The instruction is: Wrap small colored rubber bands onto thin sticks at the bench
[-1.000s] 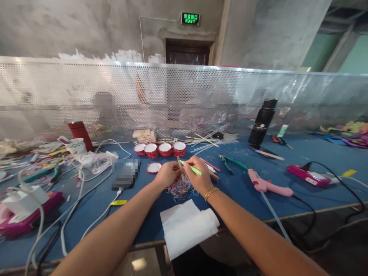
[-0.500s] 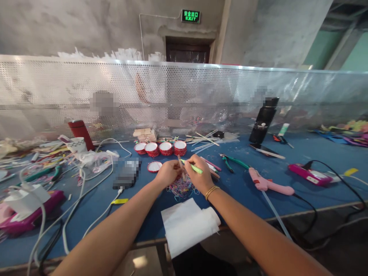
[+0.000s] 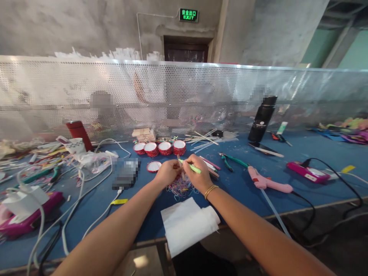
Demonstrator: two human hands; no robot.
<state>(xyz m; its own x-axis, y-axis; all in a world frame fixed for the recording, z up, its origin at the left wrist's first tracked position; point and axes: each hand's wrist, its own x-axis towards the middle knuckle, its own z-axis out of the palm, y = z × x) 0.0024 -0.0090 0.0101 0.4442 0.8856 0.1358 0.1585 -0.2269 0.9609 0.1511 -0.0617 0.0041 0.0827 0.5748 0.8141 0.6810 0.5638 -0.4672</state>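
My left hand is closed in a pinch on a flat wooden stick that stands nearly upright. A light green marker pen is gripped in my right hand, its tip pointing left at the stick. Beneath both hands lies a pile of small colourful rubber bands. Red-rimmed round pieces with white tops stand in several stacks just beyond, and a single round piece lies left of my left hand. A folded white cloth hangs over the near table edge.
Pliers and a pink glue gun lie to the right, near a black bottle. Leftward are a phone, cables, a paper cup and a red flask. A perforated metal screen closes off the back.
The view has shifted very slightly. Both hands stay in nearly the same place, with the stick and the green marker still held.
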